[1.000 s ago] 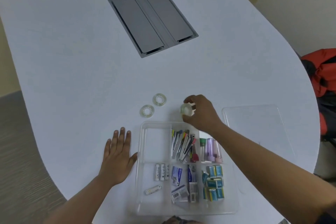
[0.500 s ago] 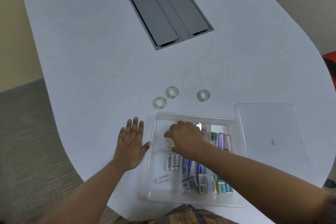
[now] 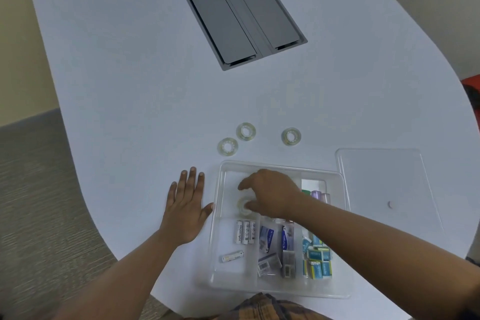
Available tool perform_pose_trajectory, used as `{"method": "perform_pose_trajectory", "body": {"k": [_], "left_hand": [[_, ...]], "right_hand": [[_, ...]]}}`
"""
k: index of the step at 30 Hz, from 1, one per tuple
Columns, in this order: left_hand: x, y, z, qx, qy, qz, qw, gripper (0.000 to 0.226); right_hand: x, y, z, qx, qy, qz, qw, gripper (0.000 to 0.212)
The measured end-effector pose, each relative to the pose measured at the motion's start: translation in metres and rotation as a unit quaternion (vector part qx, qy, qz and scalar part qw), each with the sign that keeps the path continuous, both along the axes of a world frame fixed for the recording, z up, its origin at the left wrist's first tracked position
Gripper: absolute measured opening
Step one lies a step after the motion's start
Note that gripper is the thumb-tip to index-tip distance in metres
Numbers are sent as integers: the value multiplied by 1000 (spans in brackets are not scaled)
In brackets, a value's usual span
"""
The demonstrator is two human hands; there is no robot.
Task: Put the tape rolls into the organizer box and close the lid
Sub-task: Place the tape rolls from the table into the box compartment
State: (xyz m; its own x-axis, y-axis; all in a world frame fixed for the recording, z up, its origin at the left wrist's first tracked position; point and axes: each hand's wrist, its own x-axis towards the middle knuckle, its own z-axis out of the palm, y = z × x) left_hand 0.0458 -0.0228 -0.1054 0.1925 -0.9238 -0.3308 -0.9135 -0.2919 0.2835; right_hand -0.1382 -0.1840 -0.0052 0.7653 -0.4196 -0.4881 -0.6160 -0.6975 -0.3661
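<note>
A clear organizer box (image 3: 217,218) lies at the table's near edge. My right hand (image 3: 271,196) is inside its far-left compartment, thumb and fingers around a clear tape roll (image 3: 242,206) that rests on the compartment floor. Three more clear tape rolls lie on the table beyond the box: one (image 3: 227,146), another (image 3: 246,131) and a third (image 3: 291,136). My left hand (image 3: 187,205) lies flat on the table, fingers spread, its thumb touching the box's left wall. The clear lid (image 3: 384,184) lies flat to the right of the box.
The box's other compartments hold batteries (image 3: 244,232), small packets and blue boxes (image 3: 317,257). A grey cable hatch (image 3: 241,14) is set into the white table farther away. The table's curved edge runs close on the left and near side. Something red lies at the right edge.
My right hand carried a tape roll from beyond the box's far edge into the far-left compartment and lowered it to the floor. The camera view shifted; my left hand stayed flat.
</note>
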Motion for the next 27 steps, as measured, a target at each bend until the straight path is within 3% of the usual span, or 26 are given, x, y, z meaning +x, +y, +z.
{"method": "perform_pose_trajectory", "body": {"k": [5, 7, 10, 14, 20, 27], "left_hand": [[0, 0, 1, 0, 0, 2, 1000, 80], [0, -1, 1, 1, 1, 3, 1000, 79], [0, -1, 0, 3, -2, 4, 1000, 78], [0, -1, 0, 9, -6, 2, 1000, 79], [-1, -2, 3, 5, 9, 7, 1000, 80], [-1, -2, 4, 6, 10, 6, 1000, 80]], "right_hand": [[-8, -47, 8, -42, -150, -196, 968, 23], [-14, -71, -1, -84, -151, -257, 951, 26], [-24, -101, -19, -100, -87, -303, 944, 45], [-31, -118, -39, -64, -25, -301, 951, 64], [-31, -123, -46, -94, -24, -303, 948, 48], [-13, -92, 0, -87, -175, -288, 937, 49]]}}
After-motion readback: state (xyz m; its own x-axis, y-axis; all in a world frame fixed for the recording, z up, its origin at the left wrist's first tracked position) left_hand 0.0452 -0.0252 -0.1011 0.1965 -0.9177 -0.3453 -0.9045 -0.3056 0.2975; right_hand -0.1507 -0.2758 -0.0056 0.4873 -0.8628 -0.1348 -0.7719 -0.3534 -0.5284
